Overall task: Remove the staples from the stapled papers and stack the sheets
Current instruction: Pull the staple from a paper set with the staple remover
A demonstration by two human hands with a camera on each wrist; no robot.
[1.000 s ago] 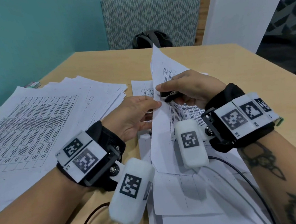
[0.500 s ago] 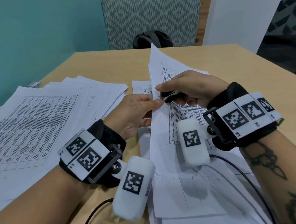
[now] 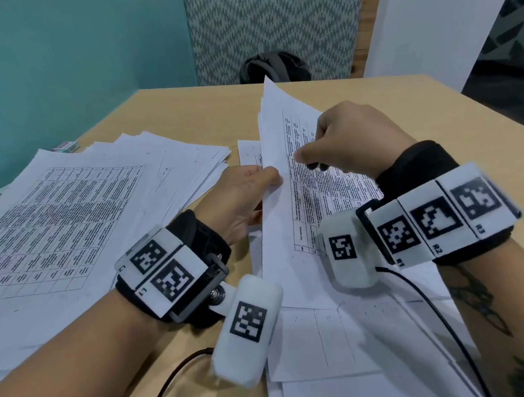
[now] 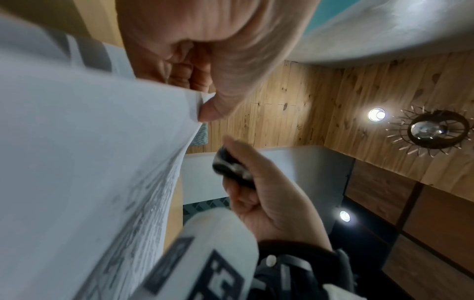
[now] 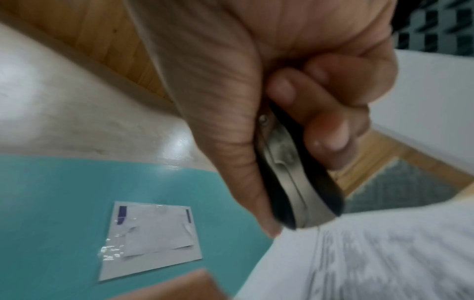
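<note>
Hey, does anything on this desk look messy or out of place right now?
The stack of sheets left of the left hand is fanned out, edges uneven. More papers overhang the table's near edge.

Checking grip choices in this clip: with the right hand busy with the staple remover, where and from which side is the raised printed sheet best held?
Probably at its left edge, from the left, as the left hand pinches it now. The printed sheet stands tilted up off the papers below, so that edge is free, and the right hand with the staple remover occupies the other side.
</note>
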